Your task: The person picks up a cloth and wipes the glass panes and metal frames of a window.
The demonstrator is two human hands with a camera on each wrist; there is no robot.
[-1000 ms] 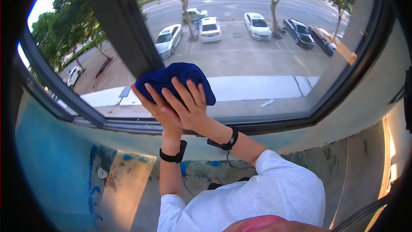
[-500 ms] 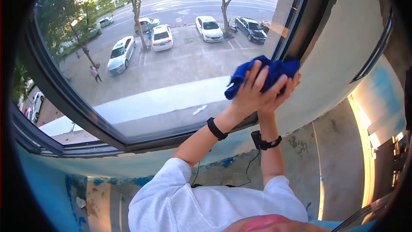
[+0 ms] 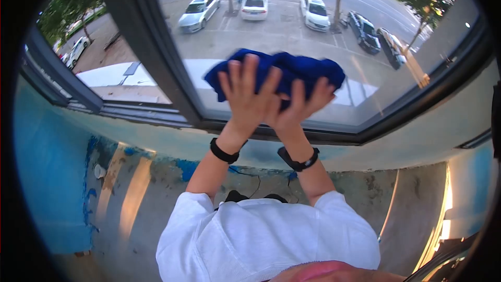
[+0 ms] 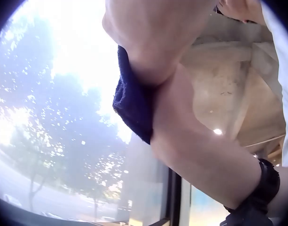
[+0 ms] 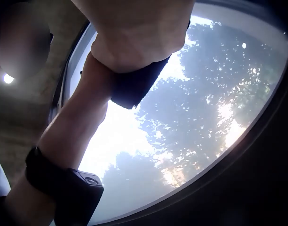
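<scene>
A bunched dark blue cloth (image 3: 292, 70) lies against the window pane (image 3: 282, 42) in the head view, under both palms. My left hand (image 3: 248, 94) presses its left part with spread, nearly straight fingers. Beside it, my right hand (image 3: 302, 102) presses the right part, fingers spread too; the two hands meet near the thumbs. In the left wrist view the cloth (image 4: 132, 103) shows below a hand, against the bright glass. The right wrist view shows a dark edge of the cloth (image 5: 137, 84) under a hand; fingertips are hidden there.
A dark upright frame bar (image 3: 151, 47) stands left of the hands, and the lower frame (image 3: 334, 137) runs beneath them. Parked cars and trees are outside. Below the window are a painted wall (image 3: 52, 151) and a small white cup (image 3: 99, 171) on the floor.
Both hands and the cloth first moved right to the pane's right edge, then back left to its middle. The hands now sit side by side, and the cloth is spread wider.
</scene>
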